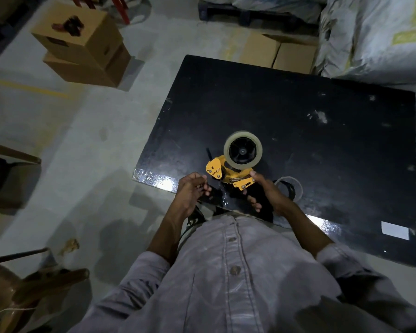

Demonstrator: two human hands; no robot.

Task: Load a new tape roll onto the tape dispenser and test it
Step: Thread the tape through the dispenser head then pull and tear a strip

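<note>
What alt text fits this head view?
A person's right hand grips a yellow tape dispenser loaded with a tape roll over a black table; the left hand pinches near its front.

Tabletop (322, 140): black, glossy near the front edge, scuffed with pale marks. Tape dispenser (222, 174): yellow painted metal plates, black plastic hub. Tape roll (242, 150): translucent, smooth. Shirt (238, 272): grey matt cloth. Cardboard boxes (82, 44): brown, matt. Floor (82, 140): dull concrete.
</note>
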